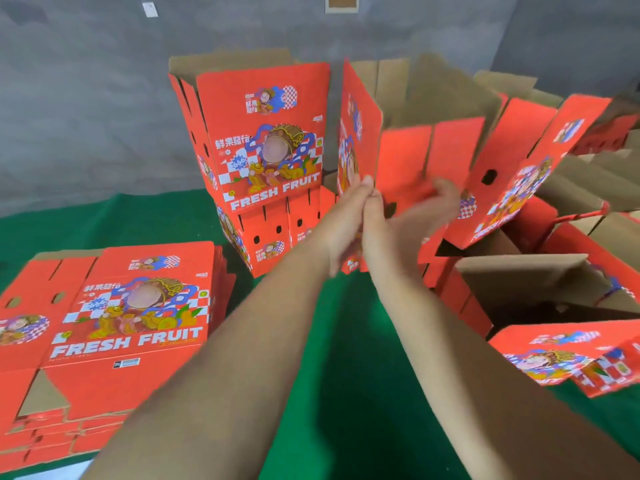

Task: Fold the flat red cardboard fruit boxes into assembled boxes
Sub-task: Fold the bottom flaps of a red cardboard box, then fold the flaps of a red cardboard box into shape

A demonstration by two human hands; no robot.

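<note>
I'm mid-fold on the half-opened red fruit box (408, 161) at twelve o'clock. My left hand (346, 220) lies straight-fingered against its printed panel; my right hand (415, 216) is blurred, its hold unclear. Next, I judge, squaring the walls. Flat box stack (114, 323) waits at nine.

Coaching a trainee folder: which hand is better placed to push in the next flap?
Probably the right hand: it lies flat against the half-open red cardboard box's side flap; the left hand steadies the corner edge.

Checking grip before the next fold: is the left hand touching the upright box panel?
Touching. The head view shows the left hand with its fingertips against the lower edge of the upright box panel.
</note>
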